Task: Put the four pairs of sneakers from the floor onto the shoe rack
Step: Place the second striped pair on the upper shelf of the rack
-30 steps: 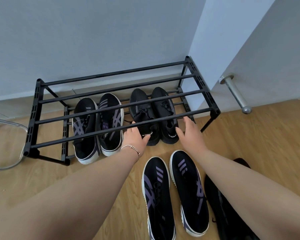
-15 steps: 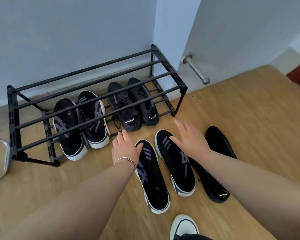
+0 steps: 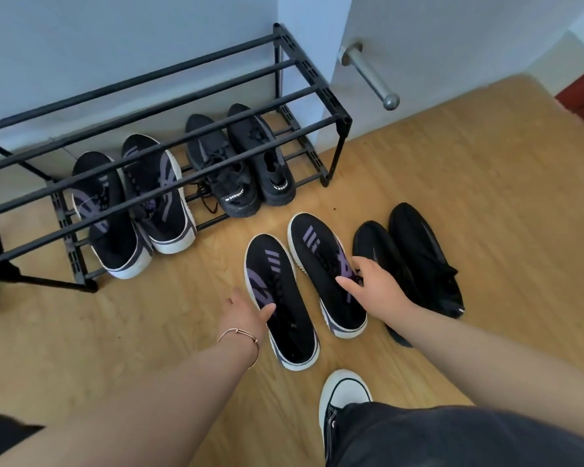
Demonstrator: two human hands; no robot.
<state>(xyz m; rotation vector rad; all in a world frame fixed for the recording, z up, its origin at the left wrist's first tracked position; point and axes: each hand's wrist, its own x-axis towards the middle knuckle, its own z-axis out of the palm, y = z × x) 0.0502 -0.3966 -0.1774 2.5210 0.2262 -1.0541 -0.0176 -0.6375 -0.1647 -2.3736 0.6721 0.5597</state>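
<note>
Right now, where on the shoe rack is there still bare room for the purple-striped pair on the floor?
The top tier of the shoe rack is bare along its whole length. The bottom tier is crowded: a purple-striped pair on the left, a black pair on the right, leaving only a narrow gap between them.

Bare arms, thin bracelet [image 3: 239, 336], dark trousers [image 3: 452, 436] (prob. jeans), black/white sneaker [image 3: 343, 394].

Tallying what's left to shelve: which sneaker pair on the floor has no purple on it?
The all-black pair, farthest right on the floor beside the right hand. The purple-striped pair under both hands has white soles.
</note>
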